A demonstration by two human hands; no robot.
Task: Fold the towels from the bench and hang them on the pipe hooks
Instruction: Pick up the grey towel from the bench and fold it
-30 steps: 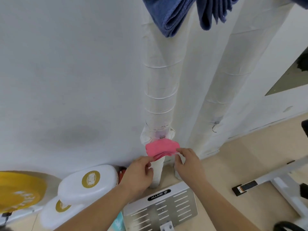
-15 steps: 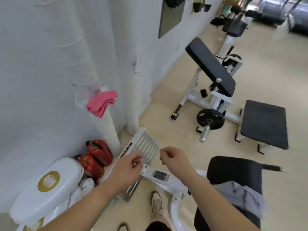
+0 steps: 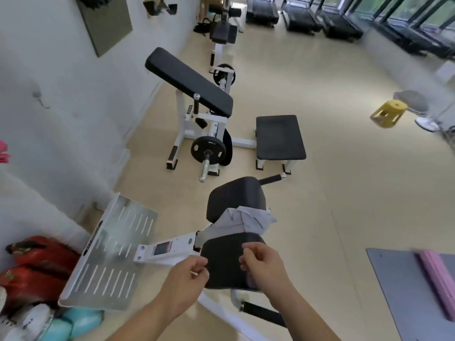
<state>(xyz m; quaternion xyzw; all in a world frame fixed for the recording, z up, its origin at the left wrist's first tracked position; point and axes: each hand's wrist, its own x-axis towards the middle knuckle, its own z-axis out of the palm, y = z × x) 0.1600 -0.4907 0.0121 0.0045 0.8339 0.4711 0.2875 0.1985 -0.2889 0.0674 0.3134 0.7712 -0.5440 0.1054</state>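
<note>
A crumpled grey towel (image 3: 246,221) lies on the black padded bench (image 3: 225,263) just in front of me. My left hand (image 3: 188,279) hovers at the bench's left edge, fingers loosely curled, holding nothing. My right hand (image 3: 264,263) is over the near pad below the towel, also loosely curled and empty. A pink towel (image 3: 3,150) shows at the far left edge, by the white wrapped pipe (image 3: 29,210). A bare hook (image 3: 40,99) sticks out of the wrapped pipe farther along.
A slotted metal footplate (image 3: 108,257) juts from the bench to the left. Red and teal gear (image 3: 34,267) sits by the wall. Another weight bench (image 3: 192,81) with a plate stands ahead. A grey mat (image 3: 403,291) lies at right, a yellow stool (image 3: 389,113) beyond.
My hands let go of the pink towel on the pipe and drew back. My view swung right from the pipe to the bench with the grey towel.
</note>
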